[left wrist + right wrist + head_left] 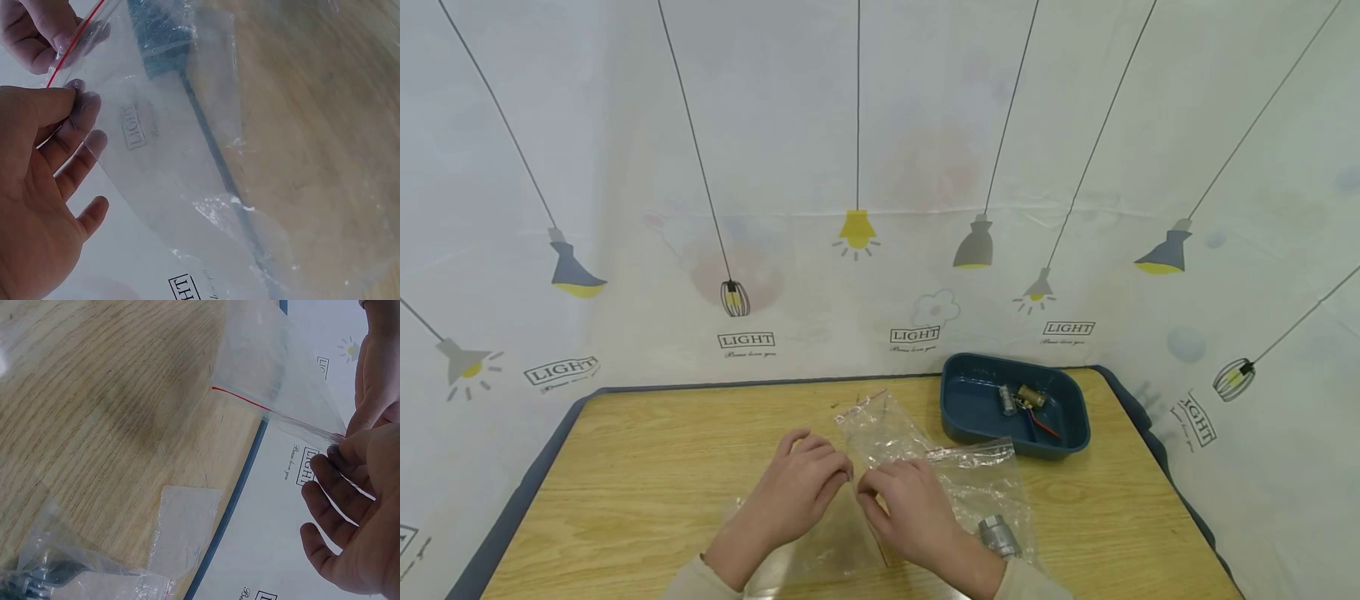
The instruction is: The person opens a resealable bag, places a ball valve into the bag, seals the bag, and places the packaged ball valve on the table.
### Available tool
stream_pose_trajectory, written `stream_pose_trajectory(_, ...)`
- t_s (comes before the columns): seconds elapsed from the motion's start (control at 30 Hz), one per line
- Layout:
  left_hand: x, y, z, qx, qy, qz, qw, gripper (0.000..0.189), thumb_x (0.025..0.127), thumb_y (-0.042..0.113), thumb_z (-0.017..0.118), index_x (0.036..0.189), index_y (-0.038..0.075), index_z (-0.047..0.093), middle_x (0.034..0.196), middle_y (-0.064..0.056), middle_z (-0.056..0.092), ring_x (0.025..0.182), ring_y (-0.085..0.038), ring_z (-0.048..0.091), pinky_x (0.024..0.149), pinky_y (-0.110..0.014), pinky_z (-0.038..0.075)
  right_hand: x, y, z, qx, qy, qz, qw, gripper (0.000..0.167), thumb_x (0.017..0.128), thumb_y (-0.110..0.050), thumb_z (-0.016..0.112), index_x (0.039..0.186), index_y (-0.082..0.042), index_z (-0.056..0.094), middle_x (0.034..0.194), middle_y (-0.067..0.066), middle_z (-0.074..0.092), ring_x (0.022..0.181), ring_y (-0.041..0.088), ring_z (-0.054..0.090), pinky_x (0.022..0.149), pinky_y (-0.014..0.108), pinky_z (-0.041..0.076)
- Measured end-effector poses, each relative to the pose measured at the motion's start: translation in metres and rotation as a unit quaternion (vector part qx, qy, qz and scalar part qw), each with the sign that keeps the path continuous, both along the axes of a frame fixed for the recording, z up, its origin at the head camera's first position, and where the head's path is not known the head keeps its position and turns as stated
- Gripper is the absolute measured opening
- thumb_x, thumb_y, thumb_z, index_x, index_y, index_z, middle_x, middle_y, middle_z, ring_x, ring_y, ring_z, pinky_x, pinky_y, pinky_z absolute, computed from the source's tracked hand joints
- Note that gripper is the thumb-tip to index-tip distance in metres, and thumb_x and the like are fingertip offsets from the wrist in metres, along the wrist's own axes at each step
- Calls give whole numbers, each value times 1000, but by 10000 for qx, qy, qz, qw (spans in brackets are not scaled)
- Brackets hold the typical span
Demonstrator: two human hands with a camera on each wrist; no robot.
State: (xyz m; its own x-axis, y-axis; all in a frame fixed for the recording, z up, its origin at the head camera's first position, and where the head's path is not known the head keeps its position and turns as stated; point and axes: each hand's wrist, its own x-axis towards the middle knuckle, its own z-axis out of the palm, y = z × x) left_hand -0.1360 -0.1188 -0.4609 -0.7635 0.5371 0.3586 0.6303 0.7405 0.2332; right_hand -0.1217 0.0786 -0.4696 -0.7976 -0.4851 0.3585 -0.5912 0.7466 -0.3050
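Both hands pinch the rim of a clear zip-lock bag [169, 156] with a red line along its mouth. My left hand [801, 483] grips one part of this edge between thumb and index finger, its other fingers loosely spread in the left wrist view. Close beside it, my right hand [913, 508] pinches the same edge with thumb and fingertips. No object shows inside the held bag. Just beyond the hands, a second clear bag [880, 421] lies flat. A third clear bag [981, 475], beside the right forearm, has a silver metal pipe fitting [998, 535] in or under it.
A dark blue plastic bin [955, 417] stands at the back right of the wooden table [647, 450]. In it lie a brass-coloured fitting [1030, 395], a small silver fitting [1007, 400] and a red handle [1045, 425]. A lamp-printed cloth [805, 167] hangs around the table.
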Motion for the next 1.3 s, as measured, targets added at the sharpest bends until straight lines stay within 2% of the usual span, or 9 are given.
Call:
stream_pose_trajectory(0.2,1,2,0,-14,-41,72,10000,5,90,23,67,94,26,68,90,14,67,97,-11,60,105,-49,37,-1,-1,0,-29,-142,-49,9999,8,84,-22,68,77,-27,67,70,-20,63,68,-1,57,73,29,46)
stream_pose_trajectory(0.37,6,5,1,-15,14,366,9993,22,87,27,72,105,22,62,101,7,65,105,-16,59,104,-49,39,-1,-1,0,-2,-205,-179,9996,11,83,-22,66,73,-26,66,66,-19,60,64,-2,54,72,30,48)
stream_pose_trajectory(0.57,16,11,-2,248,-121,899,9956,18,88,33,71,91,22,57,104,4,59,112,-22,56,101,-51,41,-2,-3,1,122,-524,-397,9978,13,84,-23,64,72,-25,66,64,-19,58,62,-2,50,68,28,44)
stream_pose_trajectory(0.7,20,17,-7,212,-244,1208,9922,20,91,41,65,83,25,57,104,6,58,119,-22,52,103,-50,38,1,-5,0,287,-240,-526,9979,12,83,-23,66,71,-25,64,62,-18,56,60,1,48,65,27,42)
stream_pose_trajectory(0.87,23,24,-15,229,10,1436,9894,21,90,40,65,77,25,59,102,6,58,119,-22,52,102,-49,37,4,-7,-2,601,337,-620,9957,15,81,-25,67,68,-24,60,62,-16,57,62,8,53,67,30,45)
stream_pose_trajectory(1.1,25,28,-21,514,227,1520,9868,12,87,33,69,79,24,65,100,7,61,118,-22,54,102,-51,37,6,-8,-4,774,462,-579,9942,18,83,-26,68,67,-24,59,63,-14,60,66,10,58,71,32,48)
stream_pose_trajectory(1.3,26,31,-23,565,291,1765,9822,7,84,24,70,78,22,68,98,6,64,116,-23,56,102,-51,39,6,-9,-7,833,580,-531,9934,15,82,-27,68,69,-25,61,64,-13,62,68,10,59,72,32,48)
